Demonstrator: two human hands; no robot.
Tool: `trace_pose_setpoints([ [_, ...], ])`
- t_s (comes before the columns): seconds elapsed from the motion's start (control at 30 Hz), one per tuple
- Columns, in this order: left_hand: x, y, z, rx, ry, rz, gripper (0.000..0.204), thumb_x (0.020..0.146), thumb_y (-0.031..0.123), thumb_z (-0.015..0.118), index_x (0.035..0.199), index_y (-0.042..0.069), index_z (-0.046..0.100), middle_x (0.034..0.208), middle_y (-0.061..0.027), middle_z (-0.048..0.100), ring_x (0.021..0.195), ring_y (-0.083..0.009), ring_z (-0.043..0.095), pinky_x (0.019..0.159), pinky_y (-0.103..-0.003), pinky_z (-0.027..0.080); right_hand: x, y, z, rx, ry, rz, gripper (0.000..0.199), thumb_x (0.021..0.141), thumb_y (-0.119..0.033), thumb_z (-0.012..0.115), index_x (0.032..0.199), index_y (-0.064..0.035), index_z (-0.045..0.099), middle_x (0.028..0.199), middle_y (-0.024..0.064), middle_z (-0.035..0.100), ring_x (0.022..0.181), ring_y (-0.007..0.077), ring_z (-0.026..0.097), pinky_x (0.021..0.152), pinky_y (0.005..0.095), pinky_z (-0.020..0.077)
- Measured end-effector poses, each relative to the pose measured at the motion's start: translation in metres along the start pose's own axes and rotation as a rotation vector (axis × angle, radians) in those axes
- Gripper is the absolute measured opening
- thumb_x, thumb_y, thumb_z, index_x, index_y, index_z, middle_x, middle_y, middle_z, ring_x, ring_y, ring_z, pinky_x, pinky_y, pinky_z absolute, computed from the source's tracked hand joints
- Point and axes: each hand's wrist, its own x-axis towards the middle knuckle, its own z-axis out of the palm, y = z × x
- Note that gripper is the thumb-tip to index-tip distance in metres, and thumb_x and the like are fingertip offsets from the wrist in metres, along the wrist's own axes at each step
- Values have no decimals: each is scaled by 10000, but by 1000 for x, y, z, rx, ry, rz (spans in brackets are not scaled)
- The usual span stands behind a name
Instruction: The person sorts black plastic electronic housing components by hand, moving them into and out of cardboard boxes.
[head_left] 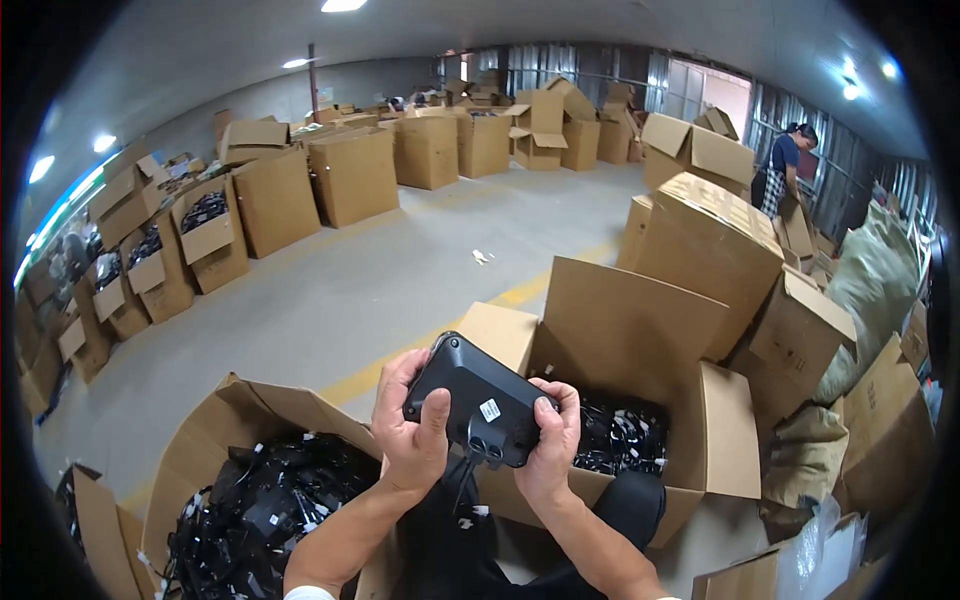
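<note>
The left hand's (412, 432) fingers wrapped the near-left edge of a black plastic device (478, 402), its thumb pressed flat on the casing's face. The right hand (550, 445) gripped the opposite edge, fingers curled over the top of the casing and thumb tucked against its side. The device sat tilted between both hands, held above the gap between two cartons, with a small white sticker (489, 410) on its face and a dark cable (462, 485) hanging from its lower end. Below and left of the left fingers stood an open cardboard box (215, 435) heaped with black parts. Just beyond the right fingers was a second open box (640, 330) holding more black items. Far off to the upper right, another person (783, 170) bent over stacked cartons.
</note>
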Motion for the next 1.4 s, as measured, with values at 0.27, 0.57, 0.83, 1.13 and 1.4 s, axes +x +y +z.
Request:
trace_pose_setpoints([
  [0.27,20,-10,61,-80,37,-158,333,1011,264,586,1171,-28,581,1086,-75,605,1000,-149,559,921,-286,449,49,-42,-34,-708,-227,-120,448,954,-246,654,1277,46,549,1128,100,617,1044,165,564,945,301,458],
  [0.57,27,-71,125,-487,-729,-576,707,971,520,570,1373,-51,459,1124,-89,638,998,-117,617,838,-263,504,129,-105,-92,-535,-389,129,497,927,-310,740,1246,29,566,1043,53,647,938,107,601,836,268,515],
  [0.83,-25,-155,174,-666,-825,-1463,325,980,60,565,1274,-68,508,918,-143,694,716,-181,688,642,-284,597,173,-70,-317,-516,-91,880,466,966,-348,669,1233,29,602,1138,111,710,995,187,699,900,341,564],
  [1.13,-39,-173,219,-679,-606,-1521,655,968,193,674,1432,-143,355,1355,-250,541,1234,-276,587,1028,-350,516,101,56,-464,-509,314,1264,659,951,-295,704,1370,121,412,1272,187,619,1139,281,629,1049,428,481],
  [1.4,-31,-167,206,-537,-680,-1491,550,974,212,665,1387,-94,470,1275,-174,627,1115,-206,645,925,-322,558,74,99,-466,-678,305,1301,555,1002,-438,593,1342,-13,483,1208,119,636,1129,237,598,949,418,505],
])
